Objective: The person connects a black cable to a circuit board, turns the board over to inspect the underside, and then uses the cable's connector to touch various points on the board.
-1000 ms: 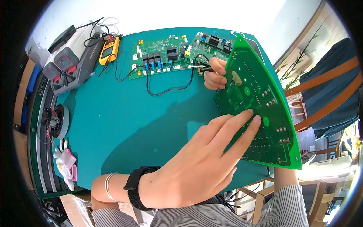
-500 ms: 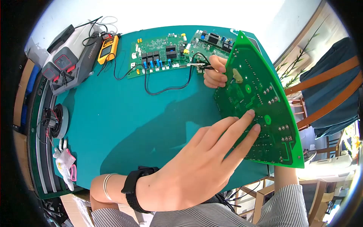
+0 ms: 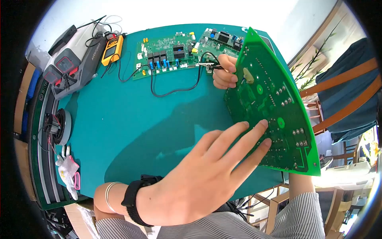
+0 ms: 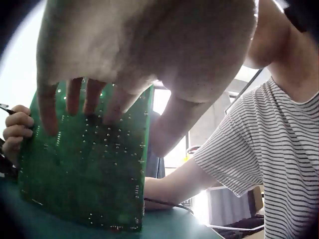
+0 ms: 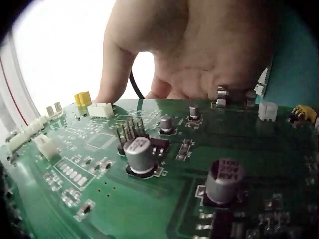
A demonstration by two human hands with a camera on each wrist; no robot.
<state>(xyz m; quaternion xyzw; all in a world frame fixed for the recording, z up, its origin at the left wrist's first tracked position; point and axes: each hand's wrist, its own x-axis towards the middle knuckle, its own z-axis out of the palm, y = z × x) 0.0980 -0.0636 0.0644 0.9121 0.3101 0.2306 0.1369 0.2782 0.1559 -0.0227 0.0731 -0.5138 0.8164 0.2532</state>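
Note:
A large green circuit board (image 3: 274,103) is held tilted up on edge, its solder side toward me. My right hand (image 3: 226,75) grips its far edge with curled fingers, and a black-handled metal clip (image 3: 210,65) on a black cable juts from those fingers. My left hand (image 3: 195,171), with a black watch, lays extended, spread fingers against the solder side. From the left wrist view, those fingers hang over the board's (image 4: 84,169) upper part. On the component side, silver capacitors (image 5: 224,181) and white connectors (image 5: 101,110) show in the right wrist view, the right thumb at the edge.
Two populated boards lie at the back of the green mat (image 3: 99,115), one a green board (image 3: 161,59). A yellow meter (image 3: 113,50) sits back left beside a grey machine (image 3: 75,67). Along the left edge are a wire spool (image 3: 63,126) and white gloves (image 3: 68,172).
My left fingertips have slid slightly down the board, and the left hand has shifted a little down and left. My right hand keeps its grip; the board stays tilted up.

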